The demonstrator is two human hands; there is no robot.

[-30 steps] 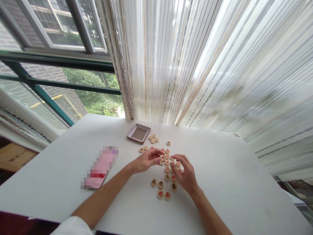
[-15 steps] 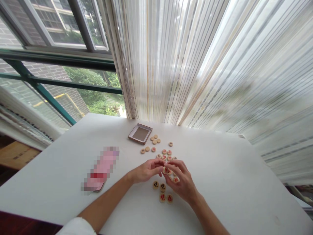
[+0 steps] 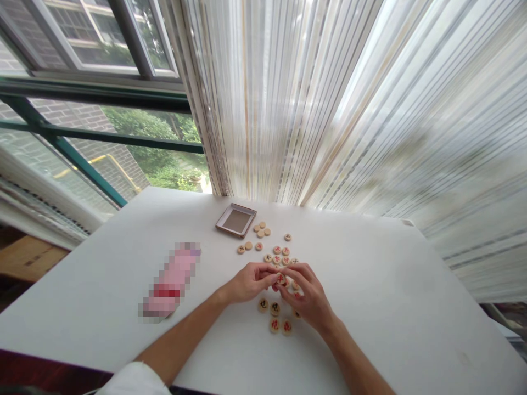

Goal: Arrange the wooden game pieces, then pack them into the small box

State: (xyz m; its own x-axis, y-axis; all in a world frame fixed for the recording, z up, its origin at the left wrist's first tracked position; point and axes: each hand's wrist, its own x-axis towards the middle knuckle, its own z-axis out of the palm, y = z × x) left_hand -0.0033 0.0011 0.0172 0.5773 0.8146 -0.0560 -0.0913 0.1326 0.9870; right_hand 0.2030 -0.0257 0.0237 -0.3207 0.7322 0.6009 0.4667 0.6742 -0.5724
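Note:
Between my two hands is a round wooden Chinese chess piece point(image 3: 280, 278) with a red character, its face turned towards me. My left hand point(image 3: 253, 282) pinches its left side with thumb and fingers. From the right, the fingertips of my right hand point(image 3: 307, 293) close round the same piece. Under and beside the right fingers lie more red-marked pieces, partly hidden. Nearer to me are black-marked pieces point(image 3: 275, 308) and two red-marked pieces point(image 3: 287, 327). Just beyond my fingers sits a cluster of red and black pieces point(image 3: 286, 260).
A shallow square box lid point(image 3: 236, 220) lies at the back of the white table point(image 3: 370, 274). Blank-faced pieces point(image 3: 261, 233) are beside it, and a lone piece point(image 3: 287, 237) is further right. A pixelated pink object point(image 3: 175, 280) lies left. String curtains point(image 3: 280, 109) and a window stand behind.
The held piece has been tilted up and its red character now shows between the fingertips. My hands have barely moved, and the view has shifted slightly.

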